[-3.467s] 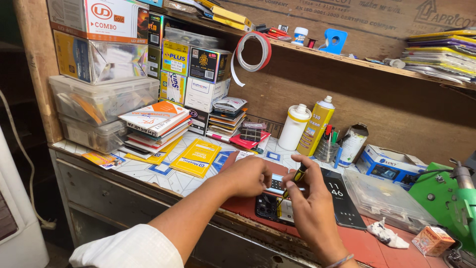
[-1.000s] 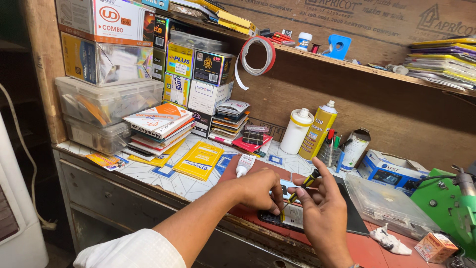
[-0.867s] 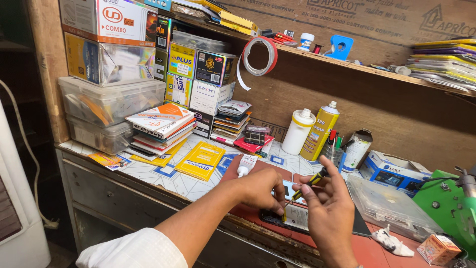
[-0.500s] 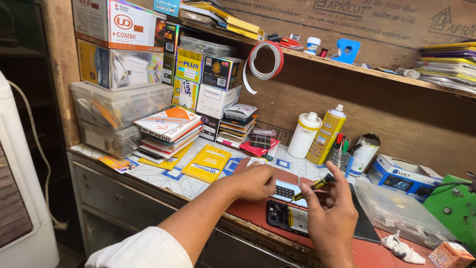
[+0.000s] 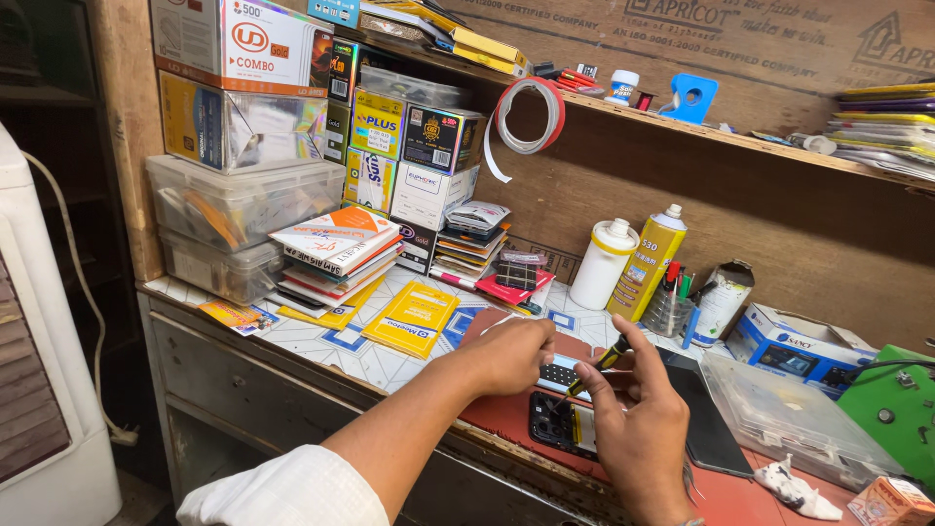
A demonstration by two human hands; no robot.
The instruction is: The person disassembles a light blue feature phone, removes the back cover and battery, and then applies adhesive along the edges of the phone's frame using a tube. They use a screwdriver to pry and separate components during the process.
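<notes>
Right hand point(image 5: 638, 438): pinching slim yellow-handled screwdriver point(image 5: 594, 368), tip down. Opened phone point(image 5: 565, 424), 6 o'clock on counter point(image 5: 390, 362): thin, rigid, likely fragile; hold by edges. Left hand point(image 5: 511, 353): fingers pressed on its top. Matte black slab point(image 5: 706, 424), 3 o'clock. Glossy yellow spray can point(image 5: 648, 261), 12 o'clock.

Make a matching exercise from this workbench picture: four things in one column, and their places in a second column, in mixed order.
Things:
1. roll of tape
2. yellow spray can
3. screwdriver
4. opened phone

Places:
A. in the right hand
B. hanging from the shelf edge
C. flat on the red mat, under both hands
D. upright beside the white bottle

Pairs: 1-B, 2-D, 3-A, 4-C
</notes>
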